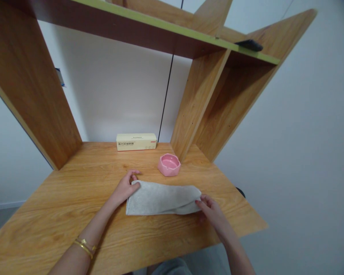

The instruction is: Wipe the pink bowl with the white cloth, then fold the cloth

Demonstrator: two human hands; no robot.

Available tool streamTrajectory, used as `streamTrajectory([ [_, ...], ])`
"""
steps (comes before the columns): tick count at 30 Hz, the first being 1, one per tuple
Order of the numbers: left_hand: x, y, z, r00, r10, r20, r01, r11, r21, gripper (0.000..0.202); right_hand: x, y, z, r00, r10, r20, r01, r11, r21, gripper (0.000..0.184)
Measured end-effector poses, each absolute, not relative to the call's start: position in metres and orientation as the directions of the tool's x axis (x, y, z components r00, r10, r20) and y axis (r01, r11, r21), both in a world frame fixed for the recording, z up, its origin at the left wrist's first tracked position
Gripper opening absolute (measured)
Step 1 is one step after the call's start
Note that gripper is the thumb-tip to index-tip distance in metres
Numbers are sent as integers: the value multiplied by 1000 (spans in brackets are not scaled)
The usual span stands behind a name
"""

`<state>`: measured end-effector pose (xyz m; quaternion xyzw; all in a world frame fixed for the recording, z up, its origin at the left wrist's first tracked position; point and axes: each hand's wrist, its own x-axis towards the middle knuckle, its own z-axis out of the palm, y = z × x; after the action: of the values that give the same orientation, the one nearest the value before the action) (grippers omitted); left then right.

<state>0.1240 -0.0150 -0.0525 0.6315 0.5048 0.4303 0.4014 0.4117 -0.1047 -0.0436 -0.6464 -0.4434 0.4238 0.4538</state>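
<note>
A light grey cloth (pixel 163 199), folded into a long strip, lies on the wooden desk in front of me. At its upper left corner is my left hand (pixel 126 190), with the thumb over the cloth, the index finger stretched out past the edge and the other fingers curled at the corner. My right hand (pixel 210 210) pinches the right end of the cloth between thumb and fingers. The cloth's layers part slightly along the lower right edge. Just beyond the cloth sits a pink ashtray (pixel 169 165) with angular sides.
A cream cling film box (pixel 136 142) stands at the back of the desk (pixel 60 214). Wooden uprights (pixel 202 95) and a shelf with a green edge (pixel 160 25) rise around the desk. A dark flat object (pixel 250 45) rests on the shelf at the right.
</note>
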Motion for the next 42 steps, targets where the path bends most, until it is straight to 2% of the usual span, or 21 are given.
streamTrajectory([
  [3,124,-16,-51,134,977,163,368,-202,907,34,418,-103,-43,251,958,-138,315,-215,-925,33],
  [7,125,-17,-49,140,970,201,412,-241,879,31,419,-98,-40,233,963,-132,329,-206,-922,41],
  [16,120,-15,-45,131,980,153,224,-179,958,29,417,-86,-51,316,942,114,345,-2,-939,31],
  [22,118,-11,-53,110,973,201,348,-227,910,29,420,-85,-50,369,908,198,547,-40,-836,26],
  [25,118,-10,-55,119,960,253,398,-279,874,29,421,-87,-50,389,893,227,585,-49,-809,26],
  [28,118,-10,-54,127,954,273,427,-301,853,28,418,-88,-50,430,876,218,521,-44,-852,26],
  [31,117,-11,-51,117,956,269,497,-290,818,27,413,-87,-50,432,887,163,356,-1,-934,25],
  [35,114,-13,-48,156,944,291,647,-320,692,26,406,-86,-48,409,912,30,175,-46,-983,29],
  [38,111,-13,-44,201,939,278,712,-335,617,23,404,-87,-45,418,908,-25,108,-77,-991,32],
  [42,102,-10,-34,215,957,197,713,-291,638,16,408,-89,-43,418,907,-39,85,-82,-993,34],
])
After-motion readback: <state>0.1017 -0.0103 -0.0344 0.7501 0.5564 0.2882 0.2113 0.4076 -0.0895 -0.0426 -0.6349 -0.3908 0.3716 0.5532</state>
